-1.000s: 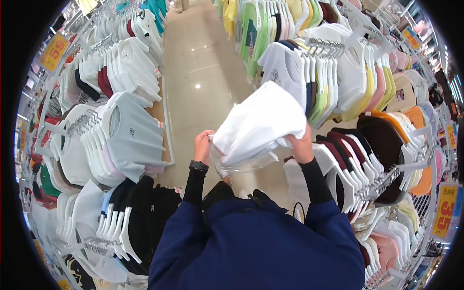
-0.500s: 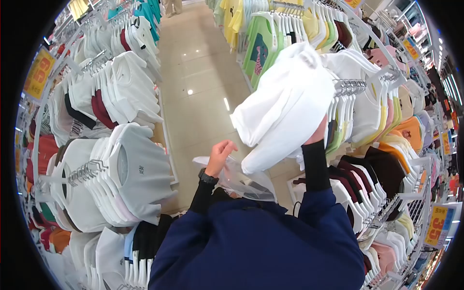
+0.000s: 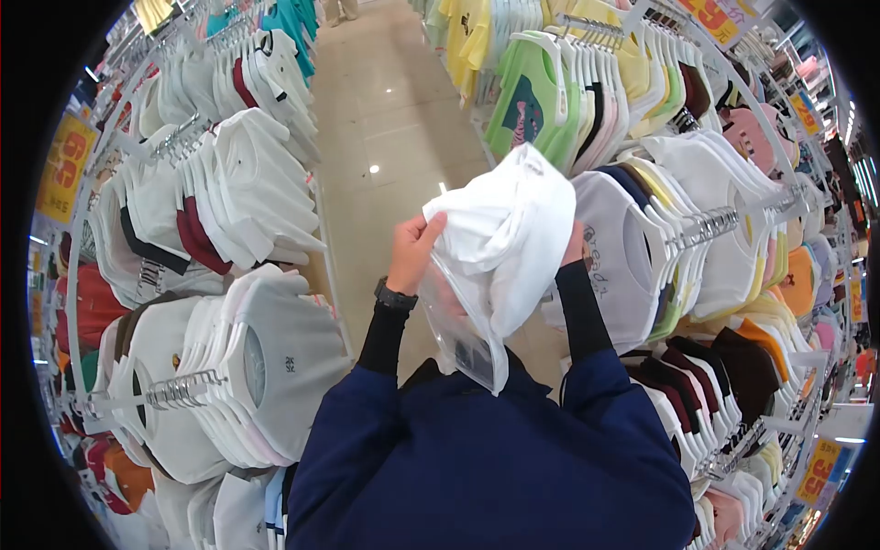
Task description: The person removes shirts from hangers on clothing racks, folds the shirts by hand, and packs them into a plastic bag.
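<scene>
A bunched white garment (image 3: 504, 220) is held up in front of my chest, over the aisle; its folds hide what kind it is. My left hand (image 3: 414, 252), with a dark watch on the wrist, pinches its left edge between thumb and fingers. On the opposite side my right hand (image 3: 574, 246) grips the cloth, most of its fingers hidden behind it. Below the garment hangs a clear plastic bag (image 3: 449, 325), close to my left wrist; I cannot tell what holds it up.
Racks of white shirts on hangers (image 3: 266, 357) line the left side. To the right hang white tops (image 3: 614, 257), green shirts (image 3: 532, 101) and dark garments (image 3: 678, 376). Shiny floor tiles (image 3: 367, 119) run between. Orange price signs (image 3: 69, 170) stand on the racks.
The white garment has come down and left, away from the right rack, in my right hand. My left hand has risen and taken hold of its edge.
</scene>
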The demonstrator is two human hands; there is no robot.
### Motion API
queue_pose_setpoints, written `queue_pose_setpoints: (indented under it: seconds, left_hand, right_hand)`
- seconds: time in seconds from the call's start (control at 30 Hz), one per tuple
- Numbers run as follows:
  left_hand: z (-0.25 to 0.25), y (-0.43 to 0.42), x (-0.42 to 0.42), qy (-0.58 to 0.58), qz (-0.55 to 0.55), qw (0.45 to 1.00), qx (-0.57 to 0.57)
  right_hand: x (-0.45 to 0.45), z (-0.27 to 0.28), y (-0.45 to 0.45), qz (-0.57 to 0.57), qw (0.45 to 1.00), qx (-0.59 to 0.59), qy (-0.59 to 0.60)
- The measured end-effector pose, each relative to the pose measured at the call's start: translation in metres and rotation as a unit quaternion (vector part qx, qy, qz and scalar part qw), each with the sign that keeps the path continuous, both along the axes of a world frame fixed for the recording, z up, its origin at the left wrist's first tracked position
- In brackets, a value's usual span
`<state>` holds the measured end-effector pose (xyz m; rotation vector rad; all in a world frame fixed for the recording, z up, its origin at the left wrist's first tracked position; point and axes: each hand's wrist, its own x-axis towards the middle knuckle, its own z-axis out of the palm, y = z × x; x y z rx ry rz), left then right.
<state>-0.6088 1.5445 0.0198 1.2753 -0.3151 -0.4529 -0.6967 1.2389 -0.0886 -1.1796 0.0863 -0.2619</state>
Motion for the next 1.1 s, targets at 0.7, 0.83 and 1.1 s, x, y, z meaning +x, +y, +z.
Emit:
queue_pose_setpoints:
  seconds: [0.7, 0.83, 1.1]
  left_hand:
    - [-0.013, -0.123, 0.153, -0.070, 0.023, 0.991, 0.109]
    - [-0.023, -0.124, 0.187, -0.104, -0.002, 0.984, 0.144]
    - [-0.033, -0.129, 0.261, -0.109, -0.070, 0.982, 0.137]
  right_hand:
    - [0.154, 0.086, 0.075, -0.084, 0.960, -0.266, 0.021]
    - [0.190, 0.073, 0.065, -0.081, 0.995, 0.053, 0.029]
    - [0.272, 0.059, 0.071, -0.251, 0.915, -0.284, 0.139]
